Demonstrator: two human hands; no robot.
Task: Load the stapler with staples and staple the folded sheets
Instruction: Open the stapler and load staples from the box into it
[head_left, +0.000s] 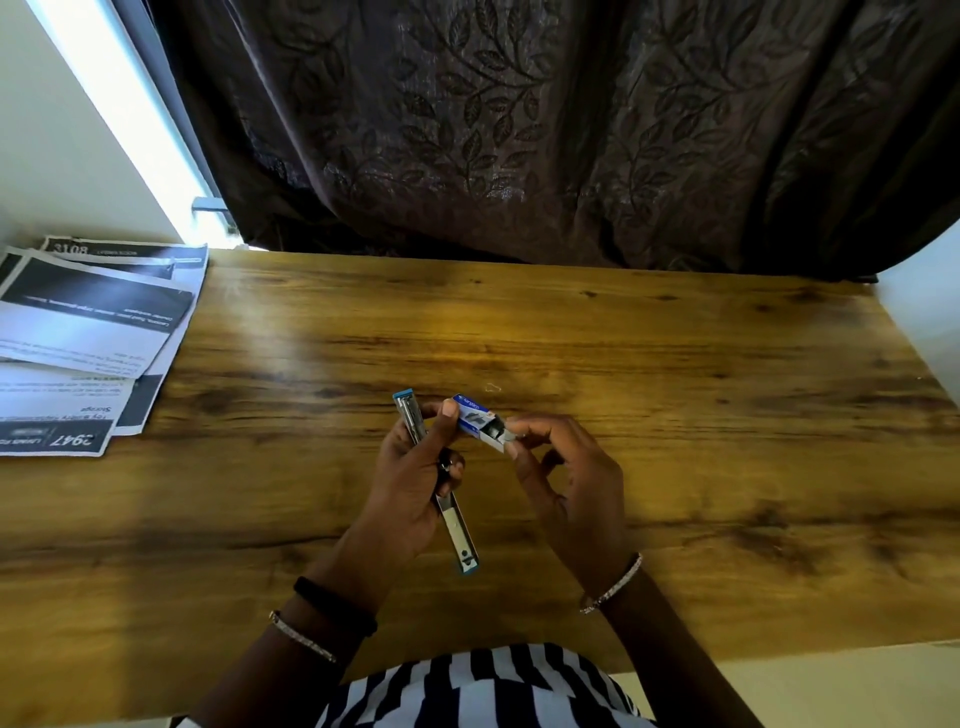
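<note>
We hold the stapler (456, 525) swung open in a long line in our left hand (410, 483), its fingers curled round the middle so the staple channel faces up and is free to load. The left thumb also reaches across to steady the blue staple box (475, 415), which sits just right of the stapler's far end and clear of the worktop (675, 415). Our right hand (571, 483) closes narrowly on the box's open end, thumb and forefinger pinching the grey strip of staples (501, 434) there, we judge to draw it out. The folded printed sheets (88, 332) lie well to the left of the stapler, overhanging the worktop's left edge, so they wait for the stapling step. Bare wood lies on every side of the stapler, with room to set the box down to its right. Beyond the stapler, a dark curtain (571, 130) hangs along the far edge. A small glint just beyond the box may be a stray staple; we cannot tell.
</note>
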